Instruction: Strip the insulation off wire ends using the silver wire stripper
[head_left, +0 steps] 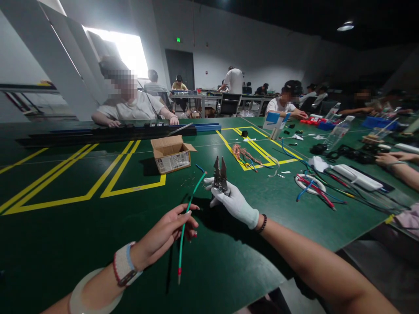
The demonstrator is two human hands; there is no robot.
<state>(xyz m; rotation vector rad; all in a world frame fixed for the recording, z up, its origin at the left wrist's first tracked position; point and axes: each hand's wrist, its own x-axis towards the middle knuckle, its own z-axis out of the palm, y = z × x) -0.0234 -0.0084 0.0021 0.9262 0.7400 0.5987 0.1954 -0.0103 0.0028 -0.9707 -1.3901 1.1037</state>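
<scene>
My left hand (168,230) is bare and pinches a green wire (190,208) near its middle. The wire runs from a red tip near me up to a blue end by the tool. My right hand (233,201), in a white glove, grips a grey wire stripper (220,175) with its jaws pointing up and apart. The wire's far end lies just left of the jaws, not between them. Both hands hover over the green table (98,235).
An open cardboard box (172,153) sits beyond my hands. A pile of stripped copper and wire bits (244,155) lies to the right, with more coloured wires on a white plate (310,185). Another person's hand (391,159) rests at far right. Someone sits across behind black rails (108,131).
</scene>
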